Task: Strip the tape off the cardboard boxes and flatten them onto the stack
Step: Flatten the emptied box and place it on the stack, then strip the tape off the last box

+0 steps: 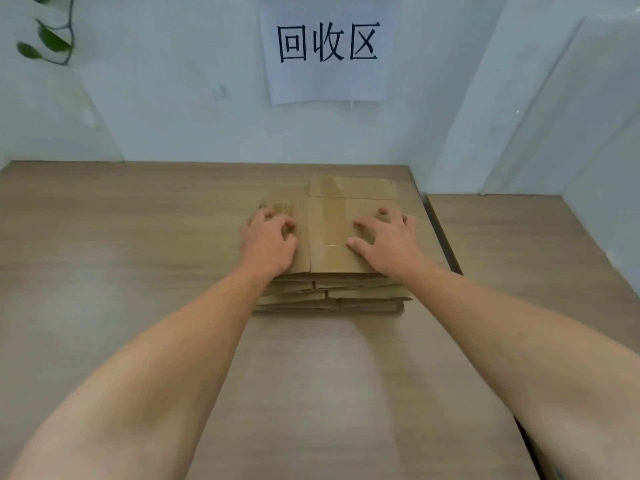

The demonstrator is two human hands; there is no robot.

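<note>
Reaching forward, the left hand point(268, 239) with bent fingers and the right hand point(386, 239) with fingers splayed wide press the flattened brown cardboard box point(329, 233) beneath them onto the cardboard stack point(329, 296) on the wooden worktop point(121, 244).

Soft, even, cool light; faint shadows; slight overall blur; edges bend, perhaps from the wide lens.

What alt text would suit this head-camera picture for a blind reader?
A person's left hand and right hand rest on a flattened cardboard box atop a stack of flattened boxes on a wooden table. Behind, a paper sign with Chinese characters hangs on the wall.
</note>
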